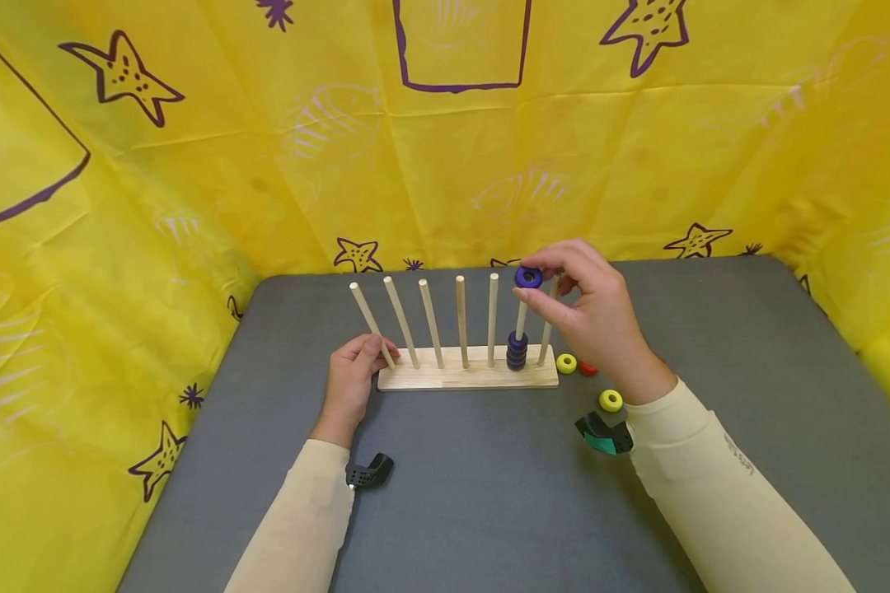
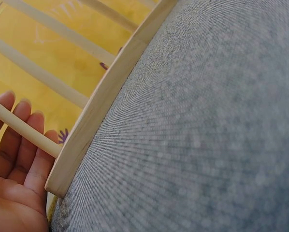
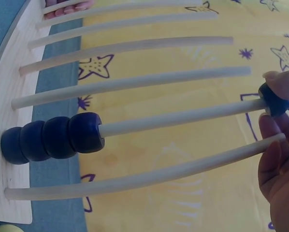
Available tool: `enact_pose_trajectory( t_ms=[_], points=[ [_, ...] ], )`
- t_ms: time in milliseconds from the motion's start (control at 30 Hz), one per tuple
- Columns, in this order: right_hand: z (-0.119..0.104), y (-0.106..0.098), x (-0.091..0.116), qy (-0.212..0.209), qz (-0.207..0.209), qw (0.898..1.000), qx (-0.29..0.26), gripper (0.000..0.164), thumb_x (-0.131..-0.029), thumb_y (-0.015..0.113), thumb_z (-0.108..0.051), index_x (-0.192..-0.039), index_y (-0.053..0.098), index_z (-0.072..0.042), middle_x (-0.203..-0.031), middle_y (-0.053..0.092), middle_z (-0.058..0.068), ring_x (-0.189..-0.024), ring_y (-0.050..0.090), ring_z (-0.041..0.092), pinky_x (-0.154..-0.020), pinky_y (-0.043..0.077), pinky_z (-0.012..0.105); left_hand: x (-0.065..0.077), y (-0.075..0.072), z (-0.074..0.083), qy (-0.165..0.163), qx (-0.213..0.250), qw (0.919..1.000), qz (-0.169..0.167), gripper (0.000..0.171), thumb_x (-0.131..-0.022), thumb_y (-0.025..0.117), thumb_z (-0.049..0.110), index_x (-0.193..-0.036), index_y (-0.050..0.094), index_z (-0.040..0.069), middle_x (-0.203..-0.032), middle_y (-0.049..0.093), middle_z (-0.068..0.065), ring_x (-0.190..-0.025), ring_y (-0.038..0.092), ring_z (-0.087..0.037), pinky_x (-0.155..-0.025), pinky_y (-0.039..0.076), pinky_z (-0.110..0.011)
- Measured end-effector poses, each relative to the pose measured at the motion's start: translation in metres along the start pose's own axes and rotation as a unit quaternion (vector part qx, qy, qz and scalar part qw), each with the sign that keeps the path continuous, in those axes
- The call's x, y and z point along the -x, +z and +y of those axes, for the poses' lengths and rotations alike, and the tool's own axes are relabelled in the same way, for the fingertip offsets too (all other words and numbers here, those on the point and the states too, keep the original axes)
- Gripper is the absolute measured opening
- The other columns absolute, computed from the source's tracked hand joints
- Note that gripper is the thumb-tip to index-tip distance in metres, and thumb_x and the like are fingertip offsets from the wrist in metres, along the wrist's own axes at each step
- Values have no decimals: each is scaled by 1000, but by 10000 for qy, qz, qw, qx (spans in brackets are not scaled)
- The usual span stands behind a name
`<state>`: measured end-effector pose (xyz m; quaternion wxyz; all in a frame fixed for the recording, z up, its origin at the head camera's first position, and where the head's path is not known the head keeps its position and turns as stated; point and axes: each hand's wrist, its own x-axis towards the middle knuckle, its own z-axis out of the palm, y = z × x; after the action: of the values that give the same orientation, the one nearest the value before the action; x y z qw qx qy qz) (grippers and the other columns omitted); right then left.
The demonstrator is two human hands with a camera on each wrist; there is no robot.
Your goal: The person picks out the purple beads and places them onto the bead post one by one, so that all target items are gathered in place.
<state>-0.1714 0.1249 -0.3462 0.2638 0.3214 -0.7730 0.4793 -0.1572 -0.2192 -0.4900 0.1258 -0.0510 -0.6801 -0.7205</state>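
A wooden stand (image 1: 448, 379) with a row of upright pegs sits on the table. My right hand (image 1: 589, 301) pinches a dark blue ring (image 1: 528, 277) between thumb and fingertips. This ring is at the tip of the second peg from the right (image 3: 183, 117); whether the peg has entered its hole I cannot tell. Several dark blue rings (image 3: 52, 137) are stacked at that peg's base. At the stand's left end, my left hand (image 1: 352, 375) holds the leftmost peg (image 2: 23, 128) low down, thumb in front, fingers behind it.
Right of the stand lie a yellow ring (image 1: 566, 363), a red ring (image 1: 587, 369) partly hidden by my right hand, and a nearer yellow ring (image 1: 611, 401). The grey table (image 1: 475, 486) meets a yellow patterned cloth (image 1: 445, 181) behind and at the sides.
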Motion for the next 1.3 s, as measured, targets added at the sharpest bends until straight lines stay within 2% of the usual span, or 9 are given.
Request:
enact_pose_trajectory(
  t_ms=[400, 633, 800, 1000, 1300],
  points=[
    [2, 2, 2, 226, 25, 9997, -26, 32, -88, 90, 4, -117, 77, 0, -108, 70, 7, -92, 58, 17, -74, 48, 26, 0, 0, 0, 6, -27, 10000, 17, 37, -115, 58, 12, -100, 68, -21, -91, 73, -13, -90, 72, -24, -84, 61, -32],
    [5, 4, 4, 287, 21, 9996, -29, 30, -88, 90, 4, -115, 77, 0, -106, 69, 7, -90, 59, 29, -74, 47, 27, 0, 0, 0, 33, -93, 10000, -4, 37, -115, 58, 13, -100, 69, -19, -91, 73, -13, -92, 73, -27, -85, 61, -33],
    [7, 7, 6, 366, -5, 9993, -24, 29, -89, 89, 3, -115, 77, -1, -103, 69, 6, -89, 58, 24, -73, 46, 27, -1, 0, -2, 42, -60, 10000, -4, 37, -115, 57, 12, -100, 68, -20, -91, 73, -14, -91, 72, -25, -84, 61, -32],
    [7, 7, 7, 405, 22, 9991, -95, 29, -89, 89, 4, -115, 78, -1, -105, 69, 6, -91, 59, 27, -74, 46, 28, 0, -1, -1, 47, -20, 10000, -24, 38, -115, 58, 13, -100, 67, -21, -92, 73, -15, -90, 72, -20, -84, 61, -32],
    [9, 8, 8, 416, 26, 9991, -103, 32, -88, 90, 5, -117, 77, -1, -106, 68, 6, -91, 59, 27, -73, 46, 30, 0, -1, -2, 18, -99, 9999, -34, 39, -115, 57, 14, -100, 68, -20, -94, 73, -20, -90, 72, -20, -84, 60, -32]
  ],
)
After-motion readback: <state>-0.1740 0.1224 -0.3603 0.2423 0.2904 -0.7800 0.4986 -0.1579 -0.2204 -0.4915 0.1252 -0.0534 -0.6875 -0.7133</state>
